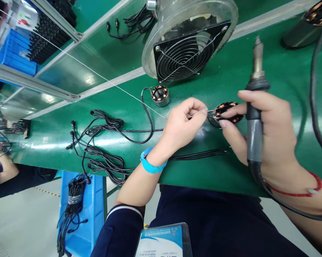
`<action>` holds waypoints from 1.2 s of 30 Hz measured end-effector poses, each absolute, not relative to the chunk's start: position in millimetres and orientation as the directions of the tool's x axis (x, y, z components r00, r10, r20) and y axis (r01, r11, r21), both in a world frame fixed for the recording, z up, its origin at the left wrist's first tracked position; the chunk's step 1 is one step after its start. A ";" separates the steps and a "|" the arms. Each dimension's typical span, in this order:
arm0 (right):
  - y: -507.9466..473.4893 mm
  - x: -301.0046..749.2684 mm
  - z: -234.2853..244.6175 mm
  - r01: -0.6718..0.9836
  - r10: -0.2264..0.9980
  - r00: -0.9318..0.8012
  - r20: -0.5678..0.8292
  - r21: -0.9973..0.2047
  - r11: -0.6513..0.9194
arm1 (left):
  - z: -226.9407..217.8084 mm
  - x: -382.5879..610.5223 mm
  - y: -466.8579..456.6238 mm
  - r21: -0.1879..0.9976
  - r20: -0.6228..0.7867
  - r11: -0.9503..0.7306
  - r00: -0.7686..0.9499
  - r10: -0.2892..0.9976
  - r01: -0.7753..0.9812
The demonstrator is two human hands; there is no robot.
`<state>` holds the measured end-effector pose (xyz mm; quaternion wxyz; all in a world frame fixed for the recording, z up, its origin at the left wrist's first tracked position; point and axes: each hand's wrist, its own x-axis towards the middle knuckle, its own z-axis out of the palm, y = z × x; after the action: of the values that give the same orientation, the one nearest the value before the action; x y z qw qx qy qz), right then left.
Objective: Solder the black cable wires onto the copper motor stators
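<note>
My left hand point(185, 123), with a blue band at the wrist, pinches thin wire leads at the left side of a small motor stator with copper coils point(229, 107). My right hand point(262, 132) grips a grey soldering iron point(254, 117) upright, tip pointing away, while its fingertips steady the stator. A black cable runs from the iron's base over my right wrist. A second stator point(160, 95) with a black lead stands on the green belt point(118, 103) further left.
A square black fan in a round metal housing point(187, 43) stands behind the stators. Bundles of black cables point(102, 146) lie on the belt at left; more hang on a blue bin point(80, 210) below. Another person's arm point(0, 164) rests at far left.
</note>
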<state>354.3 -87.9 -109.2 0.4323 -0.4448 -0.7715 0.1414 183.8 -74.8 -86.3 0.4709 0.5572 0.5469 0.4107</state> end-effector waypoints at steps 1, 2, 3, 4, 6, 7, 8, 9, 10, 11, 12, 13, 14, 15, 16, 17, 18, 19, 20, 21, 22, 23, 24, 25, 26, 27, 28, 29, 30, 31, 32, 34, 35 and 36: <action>-87.7 353.0 -110.3 0.554 0.809 -0.241 0.536 -0.608 0.568 | -86.4 183.5 -75.3 0.976 -0.054 0.039 0.060 0.997 0.214; -87.4 351.7 -111.1 0.546 0.808 -0.246 0.535 -0.612 0.572 | -86.5 183.1 -75.8 0.978 -0.048 0.036 0.056 0.997 0.205; -87.1 350.5 -111.6 0.543 0.808 -0.243 0.536 -0.615 0.571 | -86.6 182.6 -76.4 0.980 -0.044 0.032 0.054 0.998 0.196; -86.7 349.3 -111.8 0.548 0.809 -0.234 0.540 -0.614 0.568 | -86.6 182.0 -77.0 0.982 -0.041 0.030 0.057 0.998 0.188; -86.0 347.2 -111.4 0.555 0.803 -0.219 0.555 -0.606 0.570 | -86.6 180.5 -78.6 0.984 -0.038 0.025 0.073 0.997 0.175; -85.6 346.5 -111.0 0.544 0.803 -0.209 0.558 -0.616 0.570 | -86.4 179.6 -79.4 0.985 -0.030 0.016 0.081 0.996 0.173; -85.2 345.9 -110.7 0.527 0.808 -0.197 0.556 -0.635 0.565 | -86.1 178.7 -80.1 0.985 -0.012 -0.004 0.088 0.996 0.175; -84.8 345.5 -110.2 0.507 0.812 -0.187 0.554 -0.653 0.562 | -85.9 177.9 -80.8 0.983 0.018 -0.035 0.096 0.995 0.180; -84.4 345.3 -109.7 0.488 0.816 -0.180 0.550 -0.670 0.559 | -85.8 177.1 -81.3 0.979 0.056 -0.075 0.102 0.993 0.189; -84.1 345.2 -109.1 0.478 0.816 -0.174 0.551 -0.678 0.559 | -85.9 176.5 -81.7 0.972 0.099 -0.119 0.108 0.989 0.201; -83.9 345.1 -108.3 0.478 0.811 -0.171 0.559 -0.673 0.564 | -86.3 176.1 -82.0 0.963 0.142 -0.164 0.115 0.983 0.215; -83.8 345.1 -107.4 0.488 0.802 -0.171 0.573 -0.658 0.574 | -87.1 175.8 -82.1 0.951 0.182 -0.206 0.122 0.976 0.232; -83.8 345.0 -106.4 0.497 0.791 -0.173 0.587 -0.641 0.585 | -88.2 175.7 -82.2 0.936 0.217 -0.243 0.127 0.968 0.253; -83.8 345.0 -105.4 0.503 0.783 -0.177 0.597 -0.629 0.593 | -89.7 175.8 -82.2 0.919 0.251 -0.278 0.130 0.959 0.278; -83.8 344.9 -104.7 0.505 0.780 -0.181 0.599 -0.623 0.597 | -91.3 176.0 -82.1 0.899 0.288 -0.315 0.134 0.948 0.303; -83.8 344.9 -104.3 0.507 0.782 -0.184 0.595 -0.624 0.594 | -93.1 176.3 -82.0 0.875 0.323 -0.352 0.139 0.936 0.331; -83.6 344.9 -104.3 0.504 0.789 -0.186 0.586 -0.633 0.588 | -94.8 176.7 -81.9 0.848 0.358 -0.387 0.147 0.922 0.362; -83.4 345.0 -104.8 0.499 0.795 -0.187 0.577 -0.641 0.583 | -96.4 177.1 -81.8 0.818 0.392 -0.422 0.157 0.906 0.391; -83.1 345.1 -105.7 0.493 0.799 -0.189 0.571 -0.649 0.579 | -97.7 177.6 -81.6 0.788 0.424 -0.454 0.168 0.890 0.416; -82.7 345.4 -106.8 0.486 0.801 -0.188 0.568 -0.655 0.579 | -98.8 178.0 -81.5 0.759 0.451 -0.482 0.180 0.874 0.438; -82.3 345.7 -108.0 0.476 0.800 -0.189 0.570 -0.659 0.582 | -99.5 178.4 -81.2 0.733 0.469 -0.501 0.192 0.862 0.460; -81.9 346.1 -109.2 0.465 0.798 -0.191 0.571 -0.663 0.586 | -100.0 178.7 -81.1 0.709 0.483 -0.516 0.202 0.852 0.480; -81.6 346.5 -110.2 0.454 0.797 -0.193 0.572 -0.668 0.590 | -100.3 178.9 -80.9 0.689 0.491 -0.525 0.212 0.845 0.499; -81.5 346.9 -110.9 0.445 0.795 -0.197 0.574 -0.670 0.594 | -100.5 179.0 -80.8 0.671 0.492 -0.530 0.223 0.841 0.519; -81.4 347.4 -111.3 0.440 0.791 -0.201 0.577 -0.668 0.599 | -100.5 179.0 -80.8 0.654 0.490 -0.532 0.234 0.839 0.537; -81.5 347.7 -111.4 0.439 0.786 -0.207 0.582 -0.663 0.606 | -100.5 178.8 -80.9 0.640 0.487 -0.535 0.247 0.838 0.552; -81.6 348.0 -111.4 0.441 0.781 -0.212 0.588 -0.655 0.613 | -100.4 178.5 -81.1 0.628 0.489 -0.542 0.259 0.833 0.558; -81.7 348.2 -111.3 0.444 0.777 -0.215 0.592 -0.649 0.617 | -100.4 177.9 -81.4 0.621 0.493 -0.553 0.272 0.827 0.556; -81.7 348.3 -111.4 0.441 0.775 -0.212 0.595 -0.650 0.619 | -100.3 177.3 -81.7 0.617 0.498 -0.566 0.286 0.819 0.547; -81.6 348.3 -111.6 0.428 0.779 -0.204 0.593 -0.662 0.615 | -100.2 176.6 -82.1 0.615 0.505 -0.580 0.298 0.810 0.534; -81.4 348.2 -112.0 0.410 0.788 -0.192 0.585 -0.682 0.606 | -100.1 176.0 -82.5 0.615 0.513 -0.593 0.308 0.801 0.519; -80.9 348.1 -112.3 0.381 0.806 -0.176 0.565 -0.716 0.585 | -99.5 175.7 -83.2 0.625 0.522 -0.604 0.310 0.794 0.495; -80.9 348.3 -111.7 0.383 0.809 -0.175 0.562 -0.718 0.582 | -99.1 176.0 -83.6 0.639 0.519 -0.597 0.301 0.800 0.485; -81.2 348.7 -110.3 0.400 0.808 -0.176 0.563 -0.709 0.581 | -98.5 176.7 -84.1 0.662 0.509 -0.581 0.285 0.812 0.474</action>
<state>348.7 -81.2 -110.3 0.4950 -0.4087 -0.7386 0.2060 176.7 -84.1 -98.5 0.1957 0.7771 0.4140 0.4317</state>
